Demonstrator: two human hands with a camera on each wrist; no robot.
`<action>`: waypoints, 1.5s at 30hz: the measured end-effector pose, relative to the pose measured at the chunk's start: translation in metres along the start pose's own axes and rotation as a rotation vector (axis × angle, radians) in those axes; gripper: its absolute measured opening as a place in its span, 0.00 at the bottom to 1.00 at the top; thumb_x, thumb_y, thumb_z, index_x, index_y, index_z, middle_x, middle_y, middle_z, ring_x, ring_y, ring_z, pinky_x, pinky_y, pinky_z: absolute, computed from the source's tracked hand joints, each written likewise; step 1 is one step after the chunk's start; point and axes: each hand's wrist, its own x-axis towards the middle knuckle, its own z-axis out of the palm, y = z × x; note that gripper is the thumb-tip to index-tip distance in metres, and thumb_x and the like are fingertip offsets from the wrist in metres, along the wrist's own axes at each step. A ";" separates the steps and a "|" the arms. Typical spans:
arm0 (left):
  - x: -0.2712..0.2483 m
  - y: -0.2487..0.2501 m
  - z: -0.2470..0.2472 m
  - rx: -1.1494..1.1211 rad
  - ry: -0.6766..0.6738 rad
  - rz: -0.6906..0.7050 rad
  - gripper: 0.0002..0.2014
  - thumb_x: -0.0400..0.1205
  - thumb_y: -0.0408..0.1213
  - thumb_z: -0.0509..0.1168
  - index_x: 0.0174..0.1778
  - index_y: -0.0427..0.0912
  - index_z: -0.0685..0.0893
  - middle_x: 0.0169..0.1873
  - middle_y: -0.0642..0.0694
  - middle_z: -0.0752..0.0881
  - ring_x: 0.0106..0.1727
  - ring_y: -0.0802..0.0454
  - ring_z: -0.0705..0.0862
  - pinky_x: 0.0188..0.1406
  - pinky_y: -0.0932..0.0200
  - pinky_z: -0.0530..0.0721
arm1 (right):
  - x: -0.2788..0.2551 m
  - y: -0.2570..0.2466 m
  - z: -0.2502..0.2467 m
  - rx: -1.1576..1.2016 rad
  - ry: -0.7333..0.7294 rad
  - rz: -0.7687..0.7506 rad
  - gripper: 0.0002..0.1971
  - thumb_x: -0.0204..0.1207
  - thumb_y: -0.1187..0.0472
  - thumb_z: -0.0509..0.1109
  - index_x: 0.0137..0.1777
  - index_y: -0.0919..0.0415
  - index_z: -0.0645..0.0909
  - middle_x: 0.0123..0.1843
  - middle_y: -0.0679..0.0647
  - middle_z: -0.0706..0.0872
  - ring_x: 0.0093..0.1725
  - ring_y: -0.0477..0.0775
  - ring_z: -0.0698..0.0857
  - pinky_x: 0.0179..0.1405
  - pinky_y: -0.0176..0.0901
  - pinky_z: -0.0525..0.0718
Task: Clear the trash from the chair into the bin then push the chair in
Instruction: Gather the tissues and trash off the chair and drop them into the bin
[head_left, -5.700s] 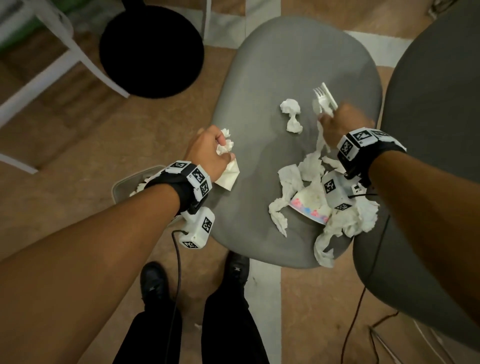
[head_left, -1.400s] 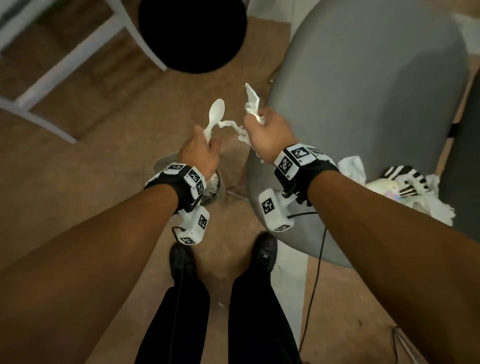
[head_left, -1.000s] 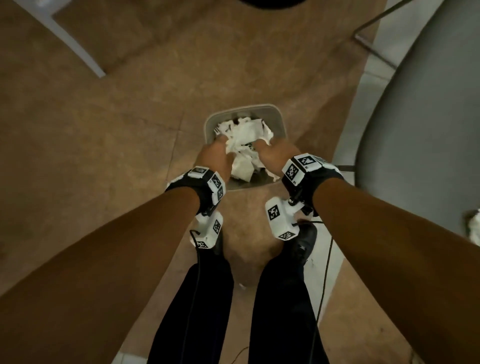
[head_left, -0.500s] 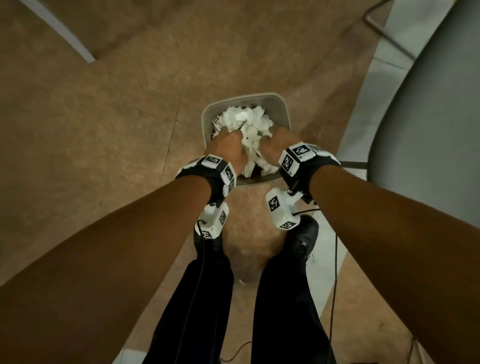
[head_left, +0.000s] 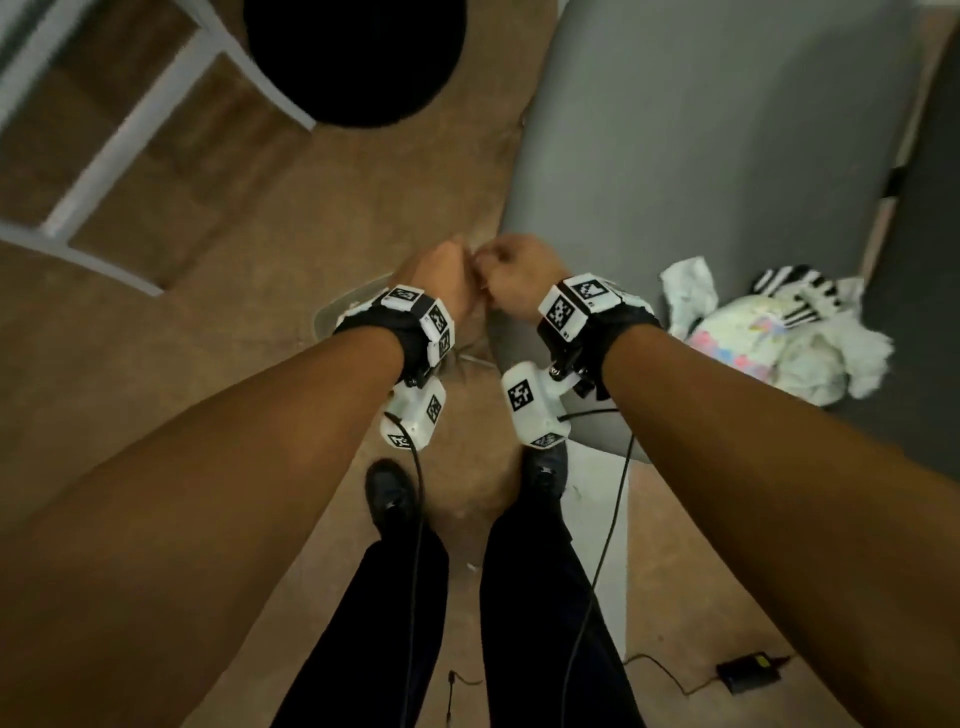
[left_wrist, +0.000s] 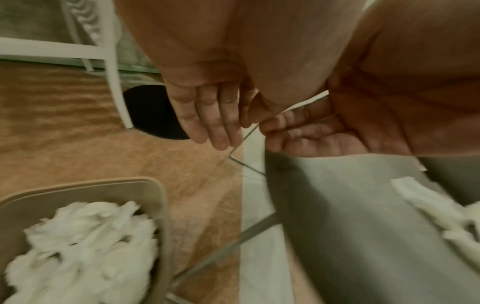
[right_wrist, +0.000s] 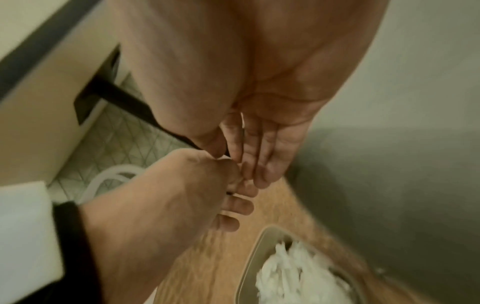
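Now, hands: your left hand (head_left: 447, 280) and right hand (head_left: 514, 275) met at the centre of the head view, fingertips touching; both wrist views showed the fingers (left_wrist: 207, 123) straight and relaxed with nothing held.
Bin: the bin (left_wrist: 145, 185) sat at the lower left of the left wrist view, just beside the chair's edge, and your left wrist hid most of it in the head view.
Bin contents: the crumpled tissue (left_wrist: 85, 242) stood heaped up near the rim, so I judged that another handful could spill onto the floor unless you pressed it down.
Chair: the grey chair (head_left: 701, 130) filled the upper right of the head view, not yet pushed in.
Remaining trash: a pile (head_left: 769, 338) lay at the right edge of the seat in the head view: tissue, a colourful paper item and something striped black and white.
Risk at pickup: the pile sat close to the seat's edge, so a loose one-handed grab could have knocked pieces off the far side.
Risk on the floor: a cable (head_left: 597, 545) hung from your right wrist unit down past your shoes, and a black adapter (head_left: 748, 670) lay at the lower right; stepping or sliding the chair could have snagged them.
Risk of order: pushing the chair first would have carried the trash along with it.
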 end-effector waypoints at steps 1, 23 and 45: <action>-0.002 0.023 0.003 -0.007 0.004 0.018 0.11 0.82 0.43 0.58 0.52 0.42 0.81 0.51 0.35 0.88 0.52 0.33 0.86 0.50 0.45 0.84 | -0.008 0.011 -0.022 0.013 0.023 0.002 0.16 0.71 0.48 0.61 0.45 0.55 0.86 0.46 0.61 0.92 0.47 0.66 0.91 0.54 0.61 0.89; 0.014 0.177 0.099 0.221 -0.094 0.344 0.11 0.80 0.24 0.62 0.59 0.31 0.79 0.65 0.35 0.73 0.45 0.35 0.83 0.51 0.46 0.84 | -0.061 0.186 -0.196 -0.617 0.037 0.146 0.31 0.63 0.39 0.81 0.67 0.43 0.81 0.64 0.47 0.88 0.68 0.60 0.82 0.70 0.57 0.75; -0.023 -0.073 0.035 -0.306 0.221 -0.263 0.11 0.83 0.32 0.56 0.49 0.30 0.83 0.51 0.28 0.85 0.54 0.32 0.83 0.51 0.46 0.78 | 0.017 -0.004 -0.028 -0.206 -0.040 -0.063 0.21 0.68 0.48 0.82 0.55 0.54 0.80 0.54 0.53 0.90 0.54 0.56 0.89 0.58 0.51 0.87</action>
